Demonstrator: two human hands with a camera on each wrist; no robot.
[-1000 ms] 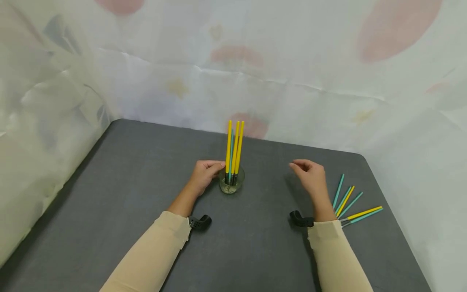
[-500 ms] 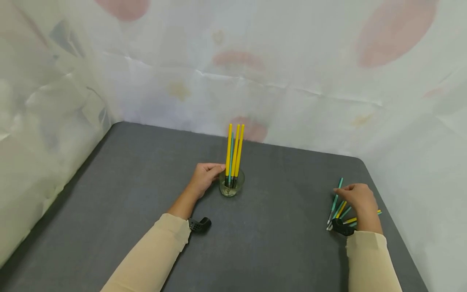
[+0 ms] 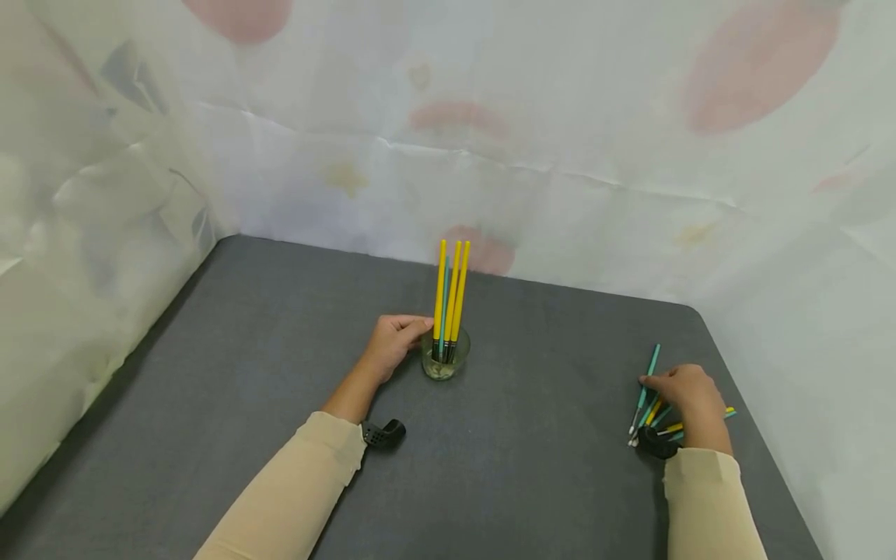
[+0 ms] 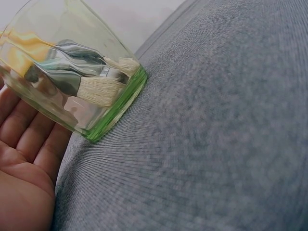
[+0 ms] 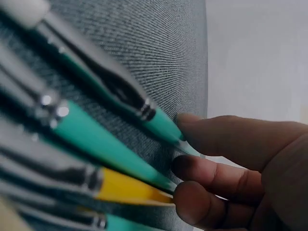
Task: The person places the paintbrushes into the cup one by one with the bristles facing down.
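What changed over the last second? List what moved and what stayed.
The right hand swung from mid-table, right of the glass, out to the loose brushes near the table's right edge; its fingertips now touch their handles. The left hand stayed at the glass, and the brushes in it kept upright.

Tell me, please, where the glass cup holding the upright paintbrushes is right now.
In the head view the glass cup stands near the middle of the grey table, toward the back wall, with the left hand against its left side.
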